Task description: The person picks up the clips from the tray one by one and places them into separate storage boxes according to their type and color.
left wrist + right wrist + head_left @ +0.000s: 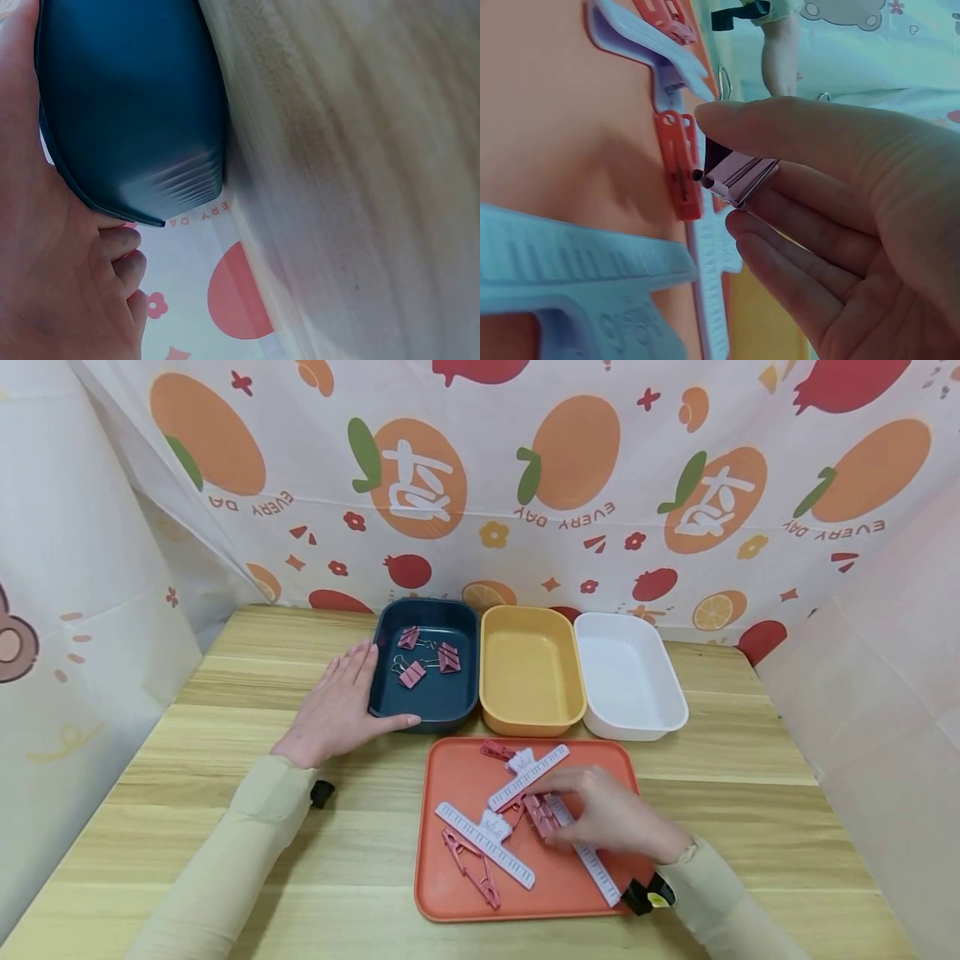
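The right hand pinches a pink binder clip between thumb and fingers over the orange-red tray, while the left hand, fingers spread, rests against the navy box, apparently steadying it.

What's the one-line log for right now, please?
left hand: touching blue bin | right hand: pinching pink binder clip over orange tray | blue bin: three binder clips inside

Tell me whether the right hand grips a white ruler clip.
No, the right wrist view shows the right hand pinching a pink binder clip.
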A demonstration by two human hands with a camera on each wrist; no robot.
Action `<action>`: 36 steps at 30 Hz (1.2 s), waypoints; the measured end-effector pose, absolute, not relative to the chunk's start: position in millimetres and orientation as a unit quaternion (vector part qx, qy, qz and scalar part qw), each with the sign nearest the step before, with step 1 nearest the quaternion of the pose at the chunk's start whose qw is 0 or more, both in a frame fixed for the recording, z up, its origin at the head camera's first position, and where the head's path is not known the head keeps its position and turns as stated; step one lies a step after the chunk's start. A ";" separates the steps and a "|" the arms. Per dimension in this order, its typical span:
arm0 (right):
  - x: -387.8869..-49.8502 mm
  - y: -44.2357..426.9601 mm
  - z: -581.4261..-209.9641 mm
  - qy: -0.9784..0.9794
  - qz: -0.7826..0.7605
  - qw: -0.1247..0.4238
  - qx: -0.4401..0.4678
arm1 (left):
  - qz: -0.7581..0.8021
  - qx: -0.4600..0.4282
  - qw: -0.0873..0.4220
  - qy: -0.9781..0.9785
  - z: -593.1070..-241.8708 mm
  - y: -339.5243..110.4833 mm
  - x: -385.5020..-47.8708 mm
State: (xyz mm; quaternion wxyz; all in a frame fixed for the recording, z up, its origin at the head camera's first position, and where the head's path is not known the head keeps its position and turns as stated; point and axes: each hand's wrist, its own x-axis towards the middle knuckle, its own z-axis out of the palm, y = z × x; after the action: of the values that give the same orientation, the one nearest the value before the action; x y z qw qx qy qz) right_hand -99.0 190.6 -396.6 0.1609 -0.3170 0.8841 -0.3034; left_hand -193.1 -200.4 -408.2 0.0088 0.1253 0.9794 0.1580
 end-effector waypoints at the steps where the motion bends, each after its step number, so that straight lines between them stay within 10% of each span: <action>1: -99.6 191.0 -395.1 0.885 -0.302 0.154 -0.320 | 0.157 0.125 0.009 0.980 -408.2 -200.3 -193.1; 36: -125.7 185.5 -373.2 0.878 -0.352 0.078 -0.314 | 0.147 0.131 0.004 0.980 -410.5 -201.4 -195.3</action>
State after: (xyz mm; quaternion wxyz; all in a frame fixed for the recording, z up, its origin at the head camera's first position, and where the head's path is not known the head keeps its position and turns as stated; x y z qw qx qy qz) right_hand -125.7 185.5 -373.2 0.0781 -0.3143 0.8782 -0.3520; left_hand -195.3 -201.4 -410.5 0.0044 0.1313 0.9803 0.1474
